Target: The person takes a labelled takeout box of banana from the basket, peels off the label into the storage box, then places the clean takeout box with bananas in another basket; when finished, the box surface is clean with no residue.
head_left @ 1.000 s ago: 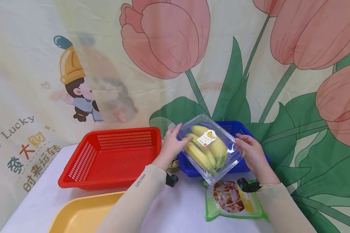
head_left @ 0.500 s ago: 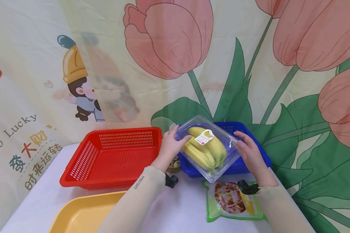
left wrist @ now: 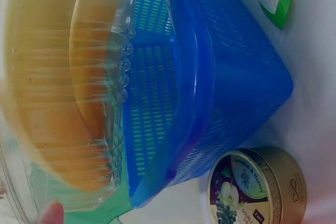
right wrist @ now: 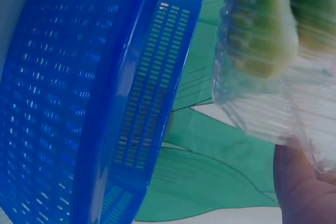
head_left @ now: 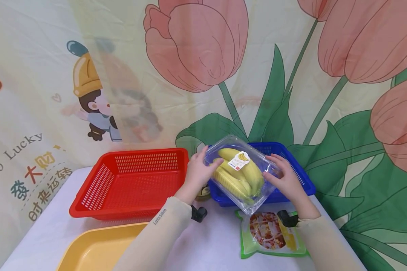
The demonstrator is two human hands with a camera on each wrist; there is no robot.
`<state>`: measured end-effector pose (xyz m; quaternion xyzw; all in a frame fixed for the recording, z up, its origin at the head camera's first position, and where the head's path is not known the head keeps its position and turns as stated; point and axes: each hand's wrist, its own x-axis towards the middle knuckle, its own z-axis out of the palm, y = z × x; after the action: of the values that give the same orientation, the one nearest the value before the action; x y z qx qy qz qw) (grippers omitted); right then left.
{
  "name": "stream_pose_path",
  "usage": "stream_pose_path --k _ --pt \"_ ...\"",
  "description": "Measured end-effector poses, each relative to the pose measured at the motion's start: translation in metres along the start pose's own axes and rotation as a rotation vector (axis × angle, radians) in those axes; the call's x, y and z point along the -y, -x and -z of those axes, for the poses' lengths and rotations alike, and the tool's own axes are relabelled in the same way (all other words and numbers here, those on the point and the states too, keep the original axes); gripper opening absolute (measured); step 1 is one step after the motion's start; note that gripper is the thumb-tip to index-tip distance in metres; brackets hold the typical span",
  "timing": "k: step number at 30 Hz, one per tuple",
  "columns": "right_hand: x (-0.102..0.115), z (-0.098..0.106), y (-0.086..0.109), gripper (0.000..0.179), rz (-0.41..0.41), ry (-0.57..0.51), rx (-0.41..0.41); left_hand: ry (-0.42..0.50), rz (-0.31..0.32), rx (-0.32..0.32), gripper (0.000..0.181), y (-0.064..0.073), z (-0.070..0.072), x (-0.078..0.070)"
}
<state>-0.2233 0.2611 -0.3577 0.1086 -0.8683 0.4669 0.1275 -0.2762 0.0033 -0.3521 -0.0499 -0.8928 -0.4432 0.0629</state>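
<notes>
A clear plastic box of bananas [head_left: 242, 173] with a white label on its lid is held tilted above the blue basket [head_left: 305, 180]. My left hand [head_left: 198, 169] grips the box's left edge, thumb on the lid. At the right side my right hand [head_left: 286, 177] holds the box between thumb and fingers. Bananas [left wrist: 52, 77] show through the ribbed plastic in the left wrist view, beside the basket's rim. In the right wrist view fingers [right wrist: 304, 187] touch the box's lower corner; the rest of that hand is cut off.
Left of the blue basket stands a red basket [head_left: 142, 180], with a yellow tray [head_left: 101, 244] in front of it. A green food packet [head_left: 273, 235] lies near the right forearm. A round gold tin [left wrist: 257, 187] stands beside the blue basket. A printed curtain [head_left: 203, 113] hangs behind.
My right hand has shifted left along the box, its thumb now over the lid. The box's tilt has changed slightly. My left hand keeps its hold.
</notes>
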Motion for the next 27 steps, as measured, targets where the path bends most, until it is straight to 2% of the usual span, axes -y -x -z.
stream_pose_path --k 5,9,14,19,24,27 --pt "-0.007 0.005 0.001 0.052 -0.004 -0.016 0.019 -0.049 -0.071 0.016 0.075 0.006 0.007 0.002" --pt "-0.012 0.01 0.001 0.052 0.015 0.0 0.042 -0.027 -0.114 0.043 0.07 0.011 0.013 0.007" --pt "-0.013 0.016 0.002 0.049 0.069 -0.007 0.056 0.099 -0.146 0.109 0.067 0.016 0.021 0.014" --pt "-0.013 0.02 0.001 0.046 0.093 -0.072 0.095 0.219 -0.19 0.197 0.067 0.02 0.032 0.018" --pt "-0.015 0.021 -0.003 0.043 0.106 -0.104 0.133 0.264 -0.184 0.299 0.069 0.023 0.041 0.019" --pt "-0.016 0.021 -0.006 0.042 0.071 -0.096 0.16 0.27 -0.172 0.345 0.07 0.023 0.044 0.02"
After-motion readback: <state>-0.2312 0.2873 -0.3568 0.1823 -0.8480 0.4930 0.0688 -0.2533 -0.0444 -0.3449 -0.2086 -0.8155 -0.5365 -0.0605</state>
